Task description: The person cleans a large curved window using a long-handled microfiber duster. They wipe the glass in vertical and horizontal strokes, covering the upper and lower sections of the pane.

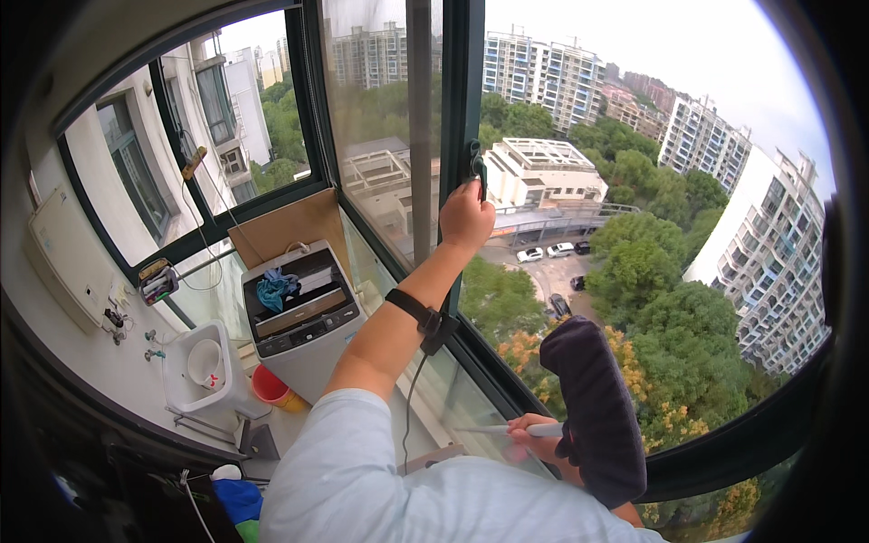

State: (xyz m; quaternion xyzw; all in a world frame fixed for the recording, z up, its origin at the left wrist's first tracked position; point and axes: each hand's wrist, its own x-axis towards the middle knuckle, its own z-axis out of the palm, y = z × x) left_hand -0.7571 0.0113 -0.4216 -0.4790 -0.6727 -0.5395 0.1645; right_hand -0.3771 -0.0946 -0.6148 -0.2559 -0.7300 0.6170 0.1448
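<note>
My left hand [466, 217] is raised and closed on the dark handle [475, 163] of the window frame [460, 109]. A black strap with a cable sits on that forearm. Low in the view my right hand [536, 439] grips the pale pole [493, 430] of a window mop. Its dark cloth head [593, 407] stands upright just right of the hand, in front of the open window.
Below on the left stand a top-loading washing machine [303, 312] with cloth in it, a white sink [204, 366], a red bucket [270, 386] and a wall-mounted white box [68, 258]. Outside are apartment blocks, trees and parked cars far below.
</note>
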